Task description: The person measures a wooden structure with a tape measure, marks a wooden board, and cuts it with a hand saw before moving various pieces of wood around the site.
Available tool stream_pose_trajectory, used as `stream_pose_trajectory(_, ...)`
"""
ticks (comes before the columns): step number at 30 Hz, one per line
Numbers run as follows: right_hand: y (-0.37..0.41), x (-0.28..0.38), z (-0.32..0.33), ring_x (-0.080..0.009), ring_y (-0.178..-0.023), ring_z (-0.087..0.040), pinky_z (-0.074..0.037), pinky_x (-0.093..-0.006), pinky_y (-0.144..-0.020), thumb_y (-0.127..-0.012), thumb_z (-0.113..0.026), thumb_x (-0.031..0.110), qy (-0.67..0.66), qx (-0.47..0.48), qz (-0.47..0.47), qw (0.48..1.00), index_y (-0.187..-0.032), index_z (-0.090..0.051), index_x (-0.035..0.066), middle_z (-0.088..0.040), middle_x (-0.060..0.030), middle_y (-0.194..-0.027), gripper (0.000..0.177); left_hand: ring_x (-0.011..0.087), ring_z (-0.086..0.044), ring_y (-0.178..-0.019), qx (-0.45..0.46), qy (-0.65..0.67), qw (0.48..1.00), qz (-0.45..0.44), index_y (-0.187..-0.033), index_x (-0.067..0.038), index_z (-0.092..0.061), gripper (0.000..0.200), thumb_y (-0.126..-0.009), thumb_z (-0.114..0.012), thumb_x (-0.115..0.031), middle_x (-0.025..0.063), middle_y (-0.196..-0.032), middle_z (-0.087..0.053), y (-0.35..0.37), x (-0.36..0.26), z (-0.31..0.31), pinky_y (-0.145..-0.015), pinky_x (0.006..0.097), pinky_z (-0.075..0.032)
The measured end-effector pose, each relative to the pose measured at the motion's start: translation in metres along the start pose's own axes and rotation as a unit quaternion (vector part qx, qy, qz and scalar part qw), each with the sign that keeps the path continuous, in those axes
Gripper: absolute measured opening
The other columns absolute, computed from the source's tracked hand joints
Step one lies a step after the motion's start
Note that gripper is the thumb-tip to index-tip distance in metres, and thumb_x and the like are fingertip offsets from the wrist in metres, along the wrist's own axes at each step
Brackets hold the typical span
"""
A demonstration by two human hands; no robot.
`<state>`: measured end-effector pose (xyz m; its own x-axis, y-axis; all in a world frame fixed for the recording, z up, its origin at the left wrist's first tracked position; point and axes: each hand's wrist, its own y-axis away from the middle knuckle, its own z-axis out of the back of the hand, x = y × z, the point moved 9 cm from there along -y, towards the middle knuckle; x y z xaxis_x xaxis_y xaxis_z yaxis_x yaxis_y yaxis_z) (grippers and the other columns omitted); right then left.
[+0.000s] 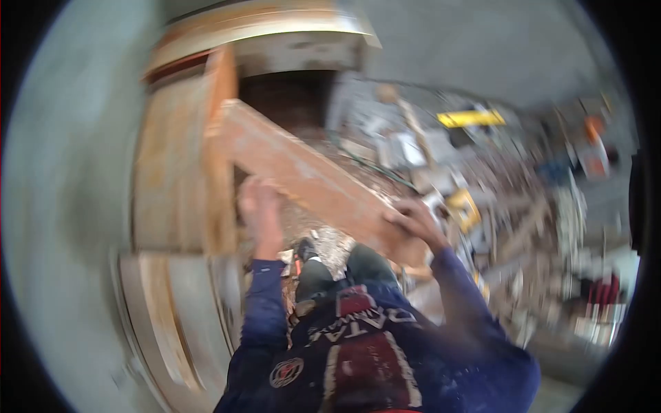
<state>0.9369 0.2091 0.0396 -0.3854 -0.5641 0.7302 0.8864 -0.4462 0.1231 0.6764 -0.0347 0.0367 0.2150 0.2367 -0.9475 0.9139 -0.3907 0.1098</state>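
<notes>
Beside the wooden frame, the left hand and right hand both gripped a tilted plank, held aloft and not yet set down.

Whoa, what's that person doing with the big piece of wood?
A person in a blue shirt has both hands on a long wooden board, which slants down from the wooden frame on the left. The right hand grips the board's lower end, fingers curled over it. The left hand is up against its lower edge; the blur hides whether it grips. Behind lies a messy heap of scraps.
</notes>
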Motion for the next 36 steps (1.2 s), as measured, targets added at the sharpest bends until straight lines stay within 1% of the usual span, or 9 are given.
stream_pose_trajectory(6,-0.051,-0.032,0.0,-0.0354,-0.089,-0.068,-0.053,-0.0425,-0.08,-0.09,-0.067,0.048,0.026,-0.15,-0.059,0.987,-0.104,-0.071,0.005,-0.071,-0.0176,-0.096,0.046,0.0167,-0.059,-0.103,0.08,0.174,0.981,0.016,-0.116,-0.012,-0.054,0.021,-0.101,-0.062,-0.025,0.0016,-0.113,-0.061,-0.104,-0.03,-0.099,-0.093,0.0449,-0.047)
stream_pose_trajectory(11,-0.105,-0.055,-0.002,-0.033,-0.096,-0.069,-0.053,-0.0415,-0.084,-0.089,-0.069,0.041,-0.083,-0.202,-0.091,0.972,-0.11,-0.068,0.005,-0.071,-0.0172,-0.102,0.041,0.0078,-0.054,-0.093,0.253,0.138,0.956,-0.056,-0.113,-0.009,-0.056,0.014,-0.103,-0.058,-0.017,-0.0021,-0.1,-0.059,-0.15,-0.048,-0.234,-0.085,0.0251,-0.044)
stream_pose_trajectory(15,-0.158,-0.086,0.036,-0.0237,-0.108,-0.066,-0.054,-0.038,-0.092,-0.086,-0.077,0.026,-0.262,-0.232,-0.082,0.933,-0.133,-0.054,0.006,-0.066,-0.0135,-0.118,0.057,0.0063,-0.056,-0.095,0.346,-0.096,0.927,-0.11,-0.115,0.0,-0.065,0.023,-0.097,-0.068,-0.015,0.0,-0.103,-0.065,-0.177,-0.006,-0.347,-0.087,0.0228,-0.046)
stream_pose_trajectory(20,-0.147,-0.128,0.124,-0.0227,-0.107,-0.064,-0.053,-0.0347,-0.094,-0.085,-0.081,0.032,-0.457,-0.333,-0.068,0.822,-0.142,-0.045,0.003,-0.063,-0.0127,-0.121,0.073,0.0078,-0.061,-0.091,0.497,-0.114,0.859,-0.041,-0.113,0.005,-0.066,0.023,-0.097,-0.066,-0.011,0.0013,-0.101,-0.069,-0.162,0.05,-0.466,-0.082,0.025,-0.049)
stream_pose_trajectory(22,-0.129,-0.132,0.162,-0.0188,-0.105,-0.064,-0.053,-0.0321,-0.092,-0.089,-0.076,0.032,-0.399,-0.39,-0.096,0.824,-0.142,-0.045,0.002,-0.064,-0.0108,-0.118,0.068,0.0083,-0.061,-0.09,0.544,-0.125,0.829,-0.03,-0.112,0.004,-0.067,0.022,-0.096,-0.066,-0.011,0.0015,-0.099,-0.069,-0.149,0.067,-0.503,-0.081,0.0253,-0.05)
stream_pose_trajectory(25,-0.114,-0.155,0.198,-0.0106,-0.082,-0.064,-0.052,-0.0279,-0.067,-0.097,-0.063,0.045,-0.349,-0.428,-0.15,0.82,-0.125,-0.062,0.001,-0.068,-0.0046,-0.093,0.052,0.0125,-0.062,-0.09,0.597,-0.172,0.772,-0.135,-0.109,-0.001,-0.07,0.018,-0.094,-0.066,-0.009,0.0069,-0.096,-0.068,-0.125,0.07,-0.56,-0.08,0.0302,-0.05)
stream_pose_trajectory(28,-0.081,-0.18,0.206,-0.0145,-0.08,-0.059,-0.048,-0.0323,-0.072,-0.099,-0.058,0.046,-0.309,-0.497,-0.231,0.777,-0.11,-0.069,0.0,-0.068,-0.0103,-0.087,0.049,0.0143,-0.063,-0.09,0.66,-0.169,0.684,-0.259,-0.111,-0.001,-0.07,0.019,-0.094,-0.065,-0.009,0.0085,-0.097,-0.067,-0.094,0.06,-0.604,-0.079,0.0312,-0.049)
stream_pose_trajectory(32,-0.034,-0.188,0.206,-0.0185,-0.077,-0.058,-0.047,-0.0344,-0.071,-0.098,-0.058,0.049,-0.191,-0.616,-0.26,0.719,-0.091,-0.062,-0.003,-0.057,-0.0114,-0.074,0.053,0.0143,-0.065,-0.085,0.782,-0.121,0.609,-0.056,-0.107,-0.002,-0.073,0.017,-0.092,-0.067,-0.008,0.0104,-0.097,-0.069,-0.065,0.1,-0.645,-0.077,0.0291,-0.051)
stream_pose_trajectory(36,-0.006,-0.156,0.208,-0.0136,-0.066,-0.061,-0.049,-0.0322,-0.062,-0.099,-0.061,0.044,-0.247,-0.66,-0.294,0.646,-0.082,-0.059,-0.002,-0.055,-0.0069,-0.071,0.049,0.0084,-0.062,-0.083,0.855,-0.168,0.488,-0.059,-0.102,0.003,-0.073,0.016,-0.09,-0.071,-0.008,0.0041,-0.09,-0.068,-0.036,0.106,-0.677,-0.075,0.0256,-0.051)
